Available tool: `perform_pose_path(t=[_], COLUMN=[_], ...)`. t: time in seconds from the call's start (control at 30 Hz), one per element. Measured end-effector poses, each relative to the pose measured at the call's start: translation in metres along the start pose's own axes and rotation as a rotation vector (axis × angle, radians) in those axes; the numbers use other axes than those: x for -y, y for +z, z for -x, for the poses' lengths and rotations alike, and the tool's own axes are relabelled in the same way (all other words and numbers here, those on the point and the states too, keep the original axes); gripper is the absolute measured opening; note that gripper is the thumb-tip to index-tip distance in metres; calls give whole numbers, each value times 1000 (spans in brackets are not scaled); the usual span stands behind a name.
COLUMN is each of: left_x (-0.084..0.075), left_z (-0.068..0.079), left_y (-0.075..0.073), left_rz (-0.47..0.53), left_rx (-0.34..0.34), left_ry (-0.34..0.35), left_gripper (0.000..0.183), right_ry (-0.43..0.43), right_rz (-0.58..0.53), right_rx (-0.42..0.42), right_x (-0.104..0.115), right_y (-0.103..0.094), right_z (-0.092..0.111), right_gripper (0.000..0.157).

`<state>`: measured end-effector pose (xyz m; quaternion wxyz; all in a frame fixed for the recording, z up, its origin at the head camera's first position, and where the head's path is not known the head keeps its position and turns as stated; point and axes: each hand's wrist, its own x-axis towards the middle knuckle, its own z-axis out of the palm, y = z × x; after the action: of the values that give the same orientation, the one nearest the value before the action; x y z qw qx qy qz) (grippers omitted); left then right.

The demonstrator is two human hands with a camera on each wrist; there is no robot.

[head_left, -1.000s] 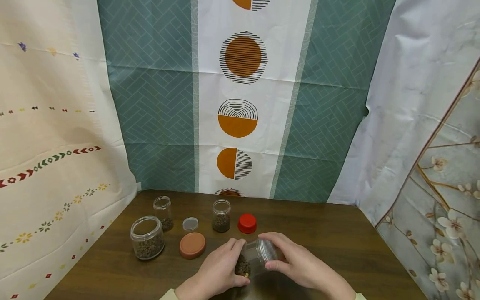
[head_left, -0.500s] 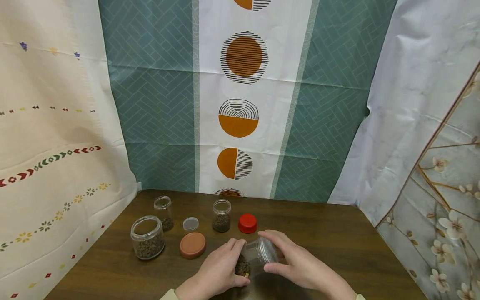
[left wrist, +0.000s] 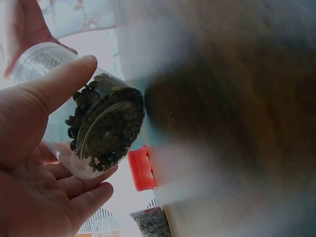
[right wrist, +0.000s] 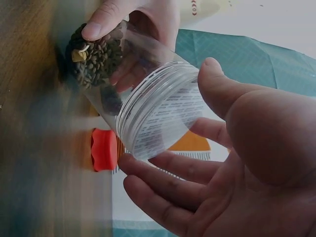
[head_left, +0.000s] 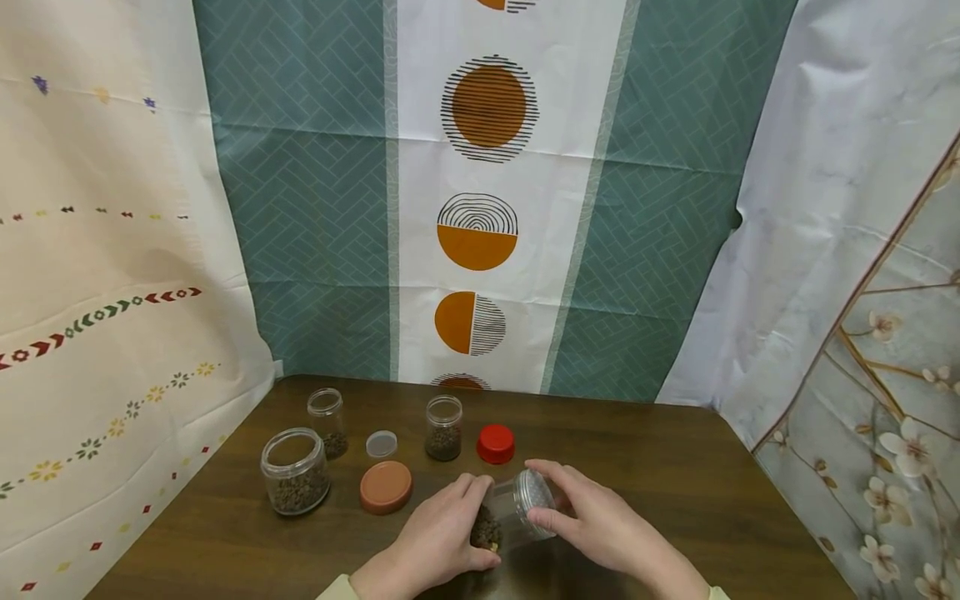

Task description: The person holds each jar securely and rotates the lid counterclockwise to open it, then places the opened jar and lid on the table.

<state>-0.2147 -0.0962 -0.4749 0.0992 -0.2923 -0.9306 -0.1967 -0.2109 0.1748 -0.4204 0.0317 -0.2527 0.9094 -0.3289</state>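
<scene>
A clear plastic jar (head_left: 512,518) lies tilted just above the table, its ridged end (right wrist: 158,113) towards the right; a lid over that end cannot be made out for sure. Dark brown pellets (left wrist: 111,121) gather at its base, with a yellowish bit (right wrist: 80,54) among them. My left hand (head_left: 442,531) grips the jar round its base, thumb on the near side. Around the ridged end my right hand (head_left: 592,517) spreads its fingers loosely, thumb (right wrist: 213,74) beside the rim; firm contact is not plain.
Left of the hands stand a wide jar (head_left: 295,473), a slim jar (head_left: 327,421) and another jar (head_left: 444,429), each lidless and part filled with pellets. A brown lid (head_left: 386,487), a small clear lid (head_left: 381,443) and a red lid (head_left: 496,443) lie on the table (head_left: 637,450).
My right hand has shifted slightly to the right at the ridged end, its fingers a little looser. The left hand and jar stay nearly in place.
</scene>
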Motion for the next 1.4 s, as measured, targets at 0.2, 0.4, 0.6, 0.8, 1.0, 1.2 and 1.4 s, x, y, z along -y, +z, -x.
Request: perform_pose_path(t=[0.2, 0.4, 0.6, 0.8, 1.0, 1.2, 1.4], left_x=[-1, -1, -1, -1, -1, -1, -1], left_z=[-1, -1, 0, 0, 0, 0, 0], left_y=[0, 0, 0, 1, 1, 1, 1], left_rz=[2, 5, 4, -9, -11, -15, -15], left_rx=[6, 7, 0, -17, -23, -24, -24], left_ry=[-7, -6, -2, 8, 12, 11, 9], left_gripper=[94, 93, 93, 93, 93, 93, 93], right_ry=[-39, -61, -62, -75, -90, -113, -125], right_rz=[-5, -12, -3, -8, -9, -10, -22], right_rx=[11, 15, 24, 27, 26, 24, 34], right_x=[0, 0, -1, -2, -3, -5, -4], right_y=[-2, -2, -2, -2, -2, -2, -2], right_z=[2, 4, 3, 3, 4, 6, 6], right_gripper=[69, 68, 68, 68, 68, 68, 67])
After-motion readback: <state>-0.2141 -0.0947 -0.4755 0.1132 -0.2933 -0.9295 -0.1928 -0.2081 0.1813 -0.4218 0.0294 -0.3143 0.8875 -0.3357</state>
